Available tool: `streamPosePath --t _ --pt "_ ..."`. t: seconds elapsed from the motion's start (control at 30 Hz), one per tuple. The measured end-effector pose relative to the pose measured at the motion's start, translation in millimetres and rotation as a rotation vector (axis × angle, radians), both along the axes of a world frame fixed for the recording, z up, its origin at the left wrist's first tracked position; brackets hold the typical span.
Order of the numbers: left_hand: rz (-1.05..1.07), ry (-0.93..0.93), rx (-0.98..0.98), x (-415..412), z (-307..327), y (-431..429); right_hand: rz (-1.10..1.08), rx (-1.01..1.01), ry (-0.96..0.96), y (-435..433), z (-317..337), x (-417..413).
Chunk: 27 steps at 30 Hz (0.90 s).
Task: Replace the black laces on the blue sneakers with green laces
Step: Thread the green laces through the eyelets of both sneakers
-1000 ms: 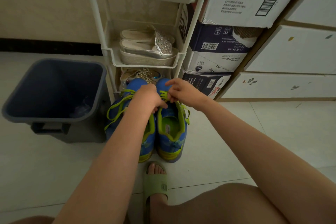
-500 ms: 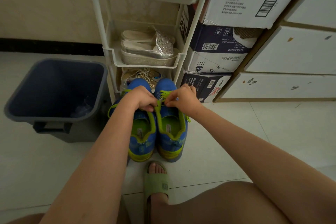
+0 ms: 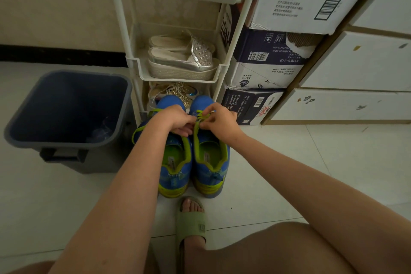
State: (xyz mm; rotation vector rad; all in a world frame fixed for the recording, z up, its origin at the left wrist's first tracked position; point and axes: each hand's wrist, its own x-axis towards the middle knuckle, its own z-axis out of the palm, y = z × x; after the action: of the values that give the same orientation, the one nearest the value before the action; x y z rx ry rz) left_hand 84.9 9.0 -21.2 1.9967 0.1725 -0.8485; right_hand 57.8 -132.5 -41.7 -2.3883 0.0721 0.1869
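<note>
Two blue sneakers with yellow-green trim stand side by side on the tiled floor, toes pointing away from me: the left sneaker (image 3: 174, 169) and the right sneaker (image 3: 211, 162). Green laces (image 3: 201, 115) run across the right sneaker's front. My left hand (image 3: 175, 119) and my right hand (image 3: 219, 120) meet over the gap between the shoes, each pinching a green lace with curled fingers. A loop of green lace (image 3: 139, 129) hangs off the left sneaker's outer side. No black laces are visible.
A dark blue bin (image 3: 66, 109) stands on the floor at the left. A white shoe rack (image 3: 178, 73) with silver sandals stands right behind the sneakers. Stacked cardboard boxes (image 3: 266, 62) and white drawers (image 3: 355, 62) fill the right. My foot in a green slipper (image 3: 192, 222) is near the heels.
Both hands have moved a little nearer to me along the shoes and closed in together on the laces. The left sneaker's loose lace loops have drawn in shorter.
</note>
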Motion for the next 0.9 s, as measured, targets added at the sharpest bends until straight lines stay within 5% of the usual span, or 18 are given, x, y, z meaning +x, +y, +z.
streamPosePath --t 0.17,0.27,0.37,0.5,0.57,0.7,0.8,0.9 --pt "-0.004 -0.186 0.293 -2 -14 -9 0.011 0.059 0.054 -1 -2 -2" --pt "0.124 -0.049 0.182 3 -14 -8 0.022 -0.055 -0.053 -9 4 0" --pt "0.494 -0.209 -0.083 11 -12 5 -0.103 -0.094 -0.106 -25 18 4" --pt "0.997 -0.136 -0.732 12 3 17 -0.174 0.205 0.445 -52 42 0" --pt "1.043 -0.149 -0.714 11 9 18 -0.101 0.180 0.651 -57 45 -6" --pt "0.421 -0.318 -0.044 7 8 8 -0.048 0.108 0.605 -50 31 -3" --pt "-0.052 -0.271 0.271 -1 5 -5 -0.085 0.184 0.537 -50 26 1" --pt "-0.185 -0.327 0.400 -5 1 -6 -0.069 0.211 0.554 -53 23 0"
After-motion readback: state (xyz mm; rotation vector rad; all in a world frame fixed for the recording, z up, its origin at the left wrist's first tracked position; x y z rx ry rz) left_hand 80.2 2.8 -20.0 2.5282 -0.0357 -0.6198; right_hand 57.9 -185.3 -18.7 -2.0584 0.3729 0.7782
